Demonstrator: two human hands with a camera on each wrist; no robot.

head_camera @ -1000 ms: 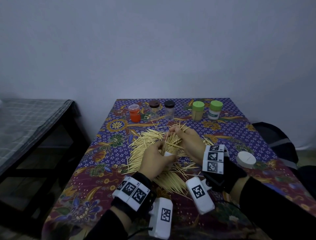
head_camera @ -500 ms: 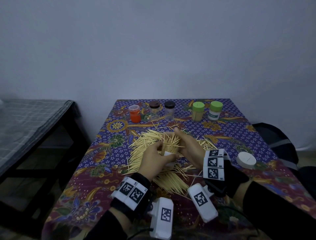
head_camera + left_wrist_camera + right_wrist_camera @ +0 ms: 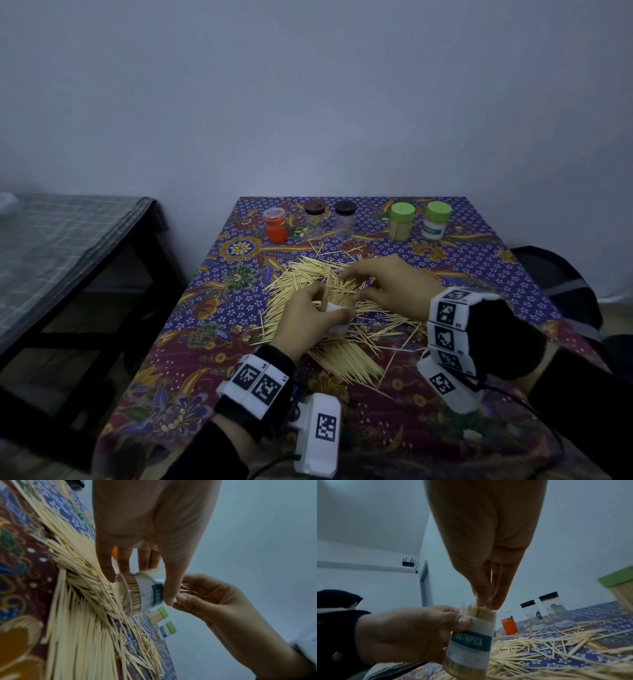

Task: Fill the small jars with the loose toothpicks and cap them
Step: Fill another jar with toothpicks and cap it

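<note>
Near edge: both wrist rigs are sitting in the foreground, sleeves cut off by the frame. The left hand [image 3: 310, 318] is gripping the open jar [image 3: 471, 641], fingers and thumb wrapped round its "TOOTHPICK" label, so most of the jar is hidden in the head view. The jar is packed with sticks and is being held just over the toothpick pile [image 3: 342, 356] mid-worktop. The right hand [image 3: 394, 286] is pinching a small bunch of toothpicks [image 3: 186, 587] at the jar's mouth, fingertips [image 3: 481, 601] right at the stick ends; can't tell whether the bunch is actually inside.

Right of the hands, the white lid is hidden behind the right wrist rig.

Far edge of the worktop [image 3: 219, 301], left to right: orange jar [image 3: 275, 224], two dark-capped clear jars [image 3: 315, 219] [image 3: 344, 221], two green-capped jars [image 3: 401, 221] [image 3: 435, 219]. Contents of the clear pair are hard to make out.

Versus the earlier frame: the right hand is lying lower and flatter across the jar top, wrist swung further right; the left hand's grip is staying the same.
</note>
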